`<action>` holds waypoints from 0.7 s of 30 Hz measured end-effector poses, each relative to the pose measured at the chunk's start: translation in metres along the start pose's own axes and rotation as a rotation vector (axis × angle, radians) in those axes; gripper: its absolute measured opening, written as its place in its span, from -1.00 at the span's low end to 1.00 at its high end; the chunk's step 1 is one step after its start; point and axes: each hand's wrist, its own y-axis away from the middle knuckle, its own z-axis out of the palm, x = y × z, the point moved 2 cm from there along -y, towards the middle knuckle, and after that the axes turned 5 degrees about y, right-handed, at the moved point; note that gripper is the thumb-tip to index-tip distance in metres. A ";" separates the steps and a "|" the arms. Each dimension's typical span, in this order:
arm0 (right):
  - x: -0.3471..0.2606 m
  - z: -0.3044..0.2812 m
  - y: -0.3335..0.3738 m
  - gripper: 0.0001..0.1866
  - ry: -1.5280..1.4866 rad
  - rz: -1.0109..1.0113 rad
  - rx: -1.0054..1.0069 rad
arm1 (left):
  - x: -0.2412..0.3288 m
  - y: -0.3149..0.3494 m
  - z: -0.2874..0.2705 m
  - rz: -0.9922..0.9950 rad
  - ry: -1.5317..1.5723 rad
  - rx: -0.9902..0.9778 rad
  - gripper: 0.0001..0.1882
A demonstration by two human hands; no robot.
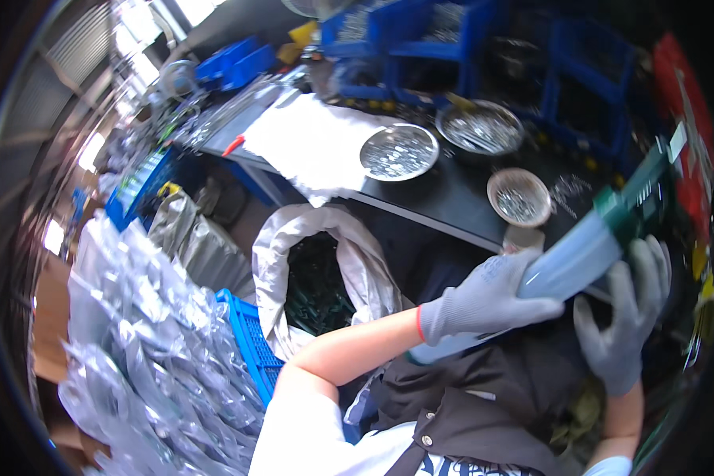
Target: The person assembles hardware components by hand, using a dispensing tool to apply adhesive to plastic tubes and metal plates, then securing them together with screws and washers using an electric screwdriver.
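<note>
Across my lap slants a long pale, translucent tube [575, 254] with a dark green collar and a narrower green end pointing to the upper right. Its exact kind is unclear. My left hand [488, 297], in a grey knit glove with a red cuff, is closed around the tube's middle. Close by the green collar is my right hand [627, 313], also gloved in grey, its fingers stretched and thumb apart. Whether its fingertips touch the tube I cannot tell. A small round bowl of metal parts [519, 197] stands on the table just beyond the tube.
Two metal bowls of small shiny parts [399, 152] [480, 127] sit on the dark table [452, 198], with blue bins [428, 47] behind. Left of me are a white sack [274, 246] holding dark green pieces, a blue crate [250, 349] and a heap of plastic-wrapped items [151, 349].
</note>
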 end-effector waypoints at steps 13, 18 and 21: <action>-0.062 0.082 0.033 -0.32 -1.305 0.911 -0.433 | -0.016 0.058 -0.115 0.193 -0.796 0.641 -0.37; -0.062 0.070 0.049 -0.29 -1.905 1.134 -0.736 | -0.134 0.118 -0.253 0.012 -1.608 0.752 -0.31; -0.054 0.076 0.055 -0.19 -2.086 1.176 -0.893 | -0.157 0.123 -0.287 -0.005 -1.712 0.636 -0.42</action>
